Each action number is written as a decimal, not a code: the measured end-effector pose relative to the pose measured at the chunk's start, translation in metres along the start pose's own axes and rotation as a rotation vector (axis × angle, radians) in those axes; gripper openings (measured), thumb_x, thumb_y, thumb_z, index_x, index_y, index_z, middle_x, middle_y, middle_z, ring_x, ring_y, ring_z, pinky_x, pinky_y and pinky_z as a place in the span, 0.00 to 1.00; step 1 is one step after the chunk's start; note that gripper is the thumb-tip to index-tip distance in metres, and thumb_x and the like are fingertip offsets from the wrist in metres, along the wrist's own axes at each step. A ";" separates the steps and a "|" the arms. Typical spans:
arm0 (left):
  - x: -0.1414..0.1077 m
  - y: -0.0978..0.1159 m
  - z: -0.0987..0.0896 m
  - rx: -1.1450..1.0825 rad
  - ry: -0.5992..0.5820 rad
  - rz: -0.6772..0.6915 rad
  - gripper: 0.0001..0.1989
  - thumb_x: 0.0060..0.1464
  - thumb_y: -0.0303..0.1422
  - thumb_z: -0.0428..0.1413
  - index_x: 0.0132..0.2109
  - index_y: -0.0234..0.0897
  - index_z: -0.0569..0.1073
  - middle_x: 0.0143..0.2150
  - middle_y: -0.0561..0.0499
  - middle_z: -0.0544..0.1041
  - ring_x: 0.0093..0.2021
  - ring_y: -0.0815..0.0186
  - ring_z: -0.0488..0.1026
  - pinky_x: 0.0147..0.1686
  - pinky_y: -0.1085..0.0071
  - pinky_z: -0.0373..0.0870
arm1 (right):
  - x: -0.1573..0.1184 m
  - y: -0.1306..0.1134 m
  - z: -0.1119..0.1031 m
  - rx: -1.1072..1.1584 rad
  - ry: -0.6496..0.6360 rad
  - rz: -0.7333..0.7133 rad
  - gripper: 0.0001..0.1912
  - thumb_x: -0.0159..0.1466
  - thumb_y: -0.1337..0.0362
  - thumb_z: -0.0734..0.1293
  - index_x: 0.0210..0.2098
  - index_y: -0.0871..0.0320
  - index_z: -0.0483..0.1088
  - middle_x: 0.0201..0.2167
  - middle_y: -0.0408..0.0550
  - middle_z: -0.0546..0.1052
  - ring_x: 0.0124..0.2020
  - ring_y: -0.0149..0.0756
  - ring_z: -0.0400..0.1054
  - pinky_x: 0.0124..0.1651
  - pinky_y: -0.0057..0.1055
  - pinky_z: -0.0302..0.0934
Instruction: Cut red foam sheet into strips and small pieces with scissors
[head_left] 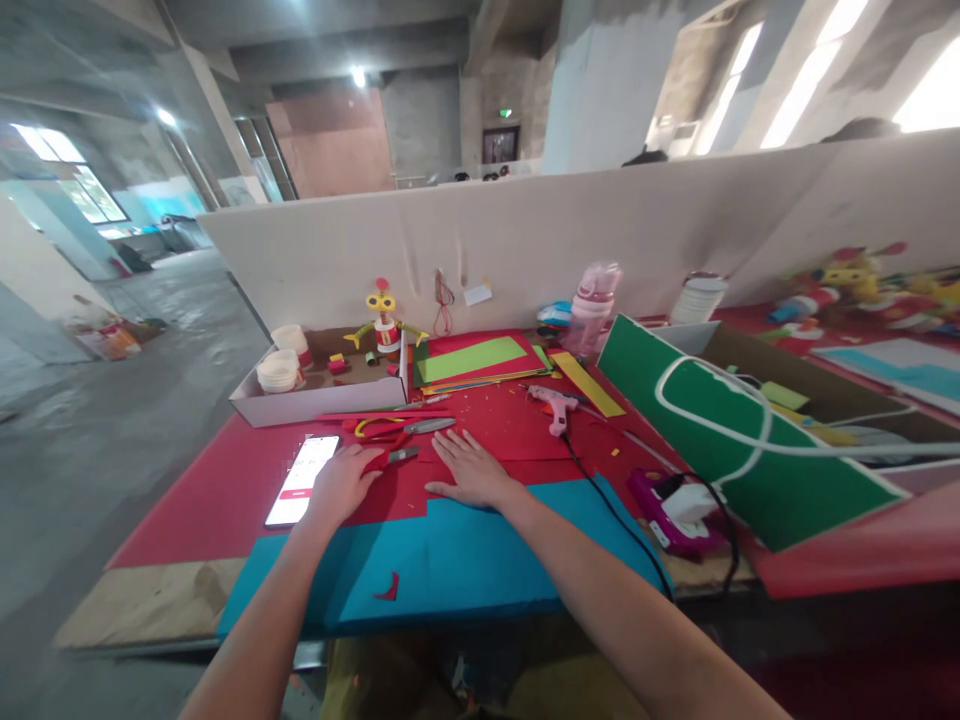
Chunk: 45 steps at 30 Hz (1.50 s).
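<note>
My left hand (345, 482) lies low over the table beside a phone with a lit screen (304, 482), its thumb and fingers apart. Its fingertips are at the red handle of a cutter with a grey end (403, 455); no grip on it shows. Flat with spread fingers, my right hand (471, 472) rests on red sheet material near the upper edge of a blue sheet (450, 560). Just beyond the hands are scissors (430, 426) and a yellow-and-red handled tool (375, 430). A small red scrap (389, 588) sits on the blue sheet.
A pink glue gun (553, 405) and its black cable lie right of my hands, near a purple power strip (670, 515). A green panel (720, 440) stands farther right. Behind are a white tray (322, 402) with cups, a yellow figure (382, 303), green sheets (472, 360) and a pink bottle (594, 305).
</note>
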<state>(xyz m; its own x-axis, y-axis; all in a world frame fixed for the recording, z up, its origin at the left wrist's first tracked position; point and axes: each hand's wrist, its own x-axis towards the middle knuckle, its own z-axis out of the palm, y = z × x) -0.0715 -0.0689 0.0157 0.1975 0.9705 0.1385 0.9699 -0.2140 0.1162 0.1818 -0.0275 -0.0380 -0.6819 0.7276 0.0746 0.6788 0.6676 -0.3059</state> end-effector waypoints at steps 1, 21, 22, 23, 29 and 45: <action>0.000 0.000 0.000 -0.004 0.000 0.000 0.19 0.58 0.35 0.50 0.56 0.41 0.71 0.48 0.45 0.75 0.48 0.56 0.71 0.45 0.64 0.68 | 0.000 0.000 0.000 0.001 -0.004 0.001 0.50 0.60 0.33 0.45 0.69 0.65 0.40 0.69 0.53 0.44 0.70 0.45 0.33 0.69 0.43 0.25; -0.004 -0.010 0.001 0.084 -0.013 -0.062 0.19 0.58 0.37 0.51 0.55 0.44 0.72 0.47 0.45 0.74 0.47 0.56 0.71 0.42 0.66 0.68 | -0.001 -0.003 -0.004 -0.006 -0.005 0.004 0.51 0.60 0.33 0.44 0.68 0.65 0.41 0.69 0.53 0.45 0.70 0.46 0.34 0.69 0.43 0.25; -0.004 -0.009 0.000 0.076 -0.012 -0.056 0.19 0.58 0.37 0.51 0.55 0.43 0.72 0.47 0.45 0.74 0.47 0.57 0.71 0.42 0.66 0.68 | -0.001 -0.003 -0.004 -0.005 -0.007 0.005 0.51 0.60 0.33 0.44 0.68 0.65 0.42 0.69 0.53 0.45 0.70 0.46 0.34 0.69 0.43 0.25; -0.004 -0.008 0.000 0.070 -0.009 -0.052 0.19 0.58 0.37 0.51 0.55 0.43 0.72 0.47 0.45 0.74 0.46 0.57 0.71 0.41 0.67 0.68 | -0.001 -0.003 -0.004 -0.004 -0.009 0.007 0.51 0.60 0.33 0.44 0.68 0.65 0.42 0.69 0.53 0.45 0.70 0.46 0.34 0.69 0.43 0.25; -0.006 -0.005 -0.003 0.069 -0.019 -0.042 0.19 0.57 0.37 0.52 0.55 0.43 0.72 0.45 0.45 0.75 0.45 0.57 0.71 0.40 0.67 0.68 | -0.001 -0.002 -0.003 -0.002 -0.012 0.008 0.50 0.60 0.33 0.45 0.69 0.64 0.41 0.69 0.53 0.44 0.70 0.46 0.34 0.69 0.44 0.26; -0.007 -0.005 -0.001 0.074 0.009 -0.056 0.19 0.58 0.37 0.50 0.56 0.42 0.72 0.47 0.44 0.74 0.47 0.56 0.71 0.41 0.65 0.69 | -0.001 -0.003 -0.004 -0.016 -0.016 0.007 0.50 0.60 0.33 0.44 0.69 0.64 0.40 0.69 0.53 0.44 0.70 0.46 0.34 0.69 0.44 0.26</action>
<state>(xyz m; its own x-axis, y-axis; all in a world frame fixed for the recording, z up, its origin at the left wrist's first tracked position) -0.0782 -0.0746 0.0155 0.1416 0.9796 0.1425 0.9873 -0.1502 0.0511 0.1812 -0.0293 -0.0334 -0.6818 0.7293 0.0569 0.6873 0.6653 -0.2915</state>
